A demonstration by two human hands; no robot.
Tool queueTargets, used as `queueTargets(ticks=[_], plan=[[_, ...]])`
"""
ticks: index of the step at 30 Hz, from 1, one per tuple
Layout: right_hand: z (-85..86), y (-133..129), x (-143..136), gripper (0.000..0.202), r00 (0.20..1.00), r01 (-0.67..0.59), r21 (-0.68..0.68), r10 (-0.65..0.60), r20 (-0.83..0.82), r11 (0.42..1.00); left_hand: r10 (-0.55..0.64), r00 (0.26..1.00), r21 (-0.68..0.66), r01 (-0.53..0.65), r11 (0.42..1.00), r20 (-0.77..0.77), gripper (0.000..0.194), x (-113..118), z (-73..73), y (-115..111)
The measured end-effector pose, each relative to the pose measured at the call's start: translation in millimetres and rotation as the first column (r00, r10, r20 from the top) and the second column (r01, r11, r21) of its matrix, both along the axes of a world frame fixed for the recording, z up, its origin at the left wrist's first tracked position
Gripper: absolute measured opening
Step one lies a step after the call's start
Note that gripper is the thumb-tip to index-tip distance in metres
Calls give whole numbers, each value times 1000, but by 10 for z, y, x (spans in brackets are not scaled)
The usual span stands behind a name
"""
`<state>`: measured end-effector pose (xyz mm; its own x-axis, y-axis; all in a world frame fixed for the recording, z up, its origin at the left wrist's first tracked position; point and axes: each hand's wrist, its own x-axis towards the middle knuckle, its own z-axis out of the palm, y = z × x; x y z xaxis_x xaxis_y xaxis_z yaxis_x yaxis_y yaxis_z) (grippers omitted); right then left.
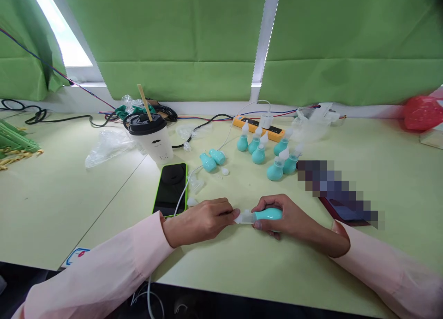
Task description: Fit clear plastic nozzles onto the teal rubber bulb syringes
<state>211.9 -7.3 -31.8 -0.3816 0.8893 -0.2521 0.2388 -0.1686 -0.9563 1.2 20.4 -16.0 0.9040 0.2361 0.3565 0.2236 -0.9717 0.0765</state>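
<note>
My right hand [289, 217] wraps its fingers around a turquoise bulb [270, 213], which lies on its side just above the near part of the desk [110, 213], with its neck pointing left. The fingers of my left hand [206, 219] are closed in a pinch on the pale, translucent nozzle [245, 217] at that neck, so the piece spans the gap between my two hands. Beyond them, six turquoise bulbs with pale tips [258, 155] stand upright in a cluster, in front of an orange power strip [276, 133]. Left of that cluster, two bare turquoise bulbs [207, 162] lie side by side, with a small white piece [225, 171] near them. A green-edged phone [169, 190] lies beyond my left wrist, a white cable [182, 195] crossing it, and a lidded paper cup [155, 146] stands behind the phone.
</note>
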Motion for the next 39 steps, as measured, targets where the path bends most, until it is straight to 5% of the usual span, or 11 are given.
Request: queueTargets(ticks=[3,6,12,21,30,35,39], plan=[[15,-8,-10,27,999,11,-29,-12,-32,1000,-11,999,-61,14,998,47,22,-2,-28,18],[29,-58,-41,27,996,61,-19,-62,-71,998,-14,984,-260,61,964,179,21,-9,-53,46],[23,-182,-119,26,978,204,86,-199,-57,975,174,931,-538,28,843,320,22,-5,-75,42],[-11,-207,-134,26,963,208,294,-247,104,933,177,935,-579,36,814,307,21,9,-78,25],[4,-176,-111,25,968,138,328,-197,153,934,164,947,-719,90,689,275,18,-4,-85,25],[40,-160,-117,20,966,87,433,-182,183,897,253,939,-821,48,569,230,22,2,-44,15],[-45,-173,-108,20,959,84,641,-236,155,763,428,876,-933,64,354,223,41,60,-59,-7]])
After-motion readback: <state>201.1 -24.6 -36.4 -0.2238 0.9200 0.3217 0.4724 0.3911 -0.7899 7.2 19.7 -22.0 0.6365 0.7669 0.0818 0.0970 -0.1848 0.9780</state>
